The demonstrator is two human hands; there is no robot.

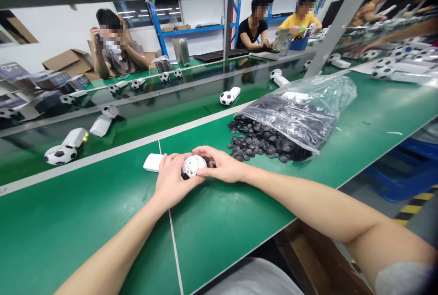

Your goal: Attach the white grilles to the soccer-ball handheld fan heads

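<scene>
A white handheld fan with a football-patterned round head [194,165] lies between my hands over the green table. The head's vented, grille-like face is turned up, and a black patch shows on its lower left side. My left hand [174,176] is wrapped round the fan from the left, with the white handle sticking out beyond its fingers. From the right, my right hand [221,165] grips the head's rim between thumb and fingers. Its fingertips are partly hidden behind the head. Just beyond that hand, small black pentagon-like pieces [260,140] spill out of a clear plastic bag [301,108].
Beyond a pale rail runs a green conveyor [178,115] carrying several similar fans, including one fan [230,97] ahead and another fan [61,153] at left. A slanted grey post [337,26] rises at right. Several co-workers sit across the line; a blurred arm reaches in at right.
</scene>
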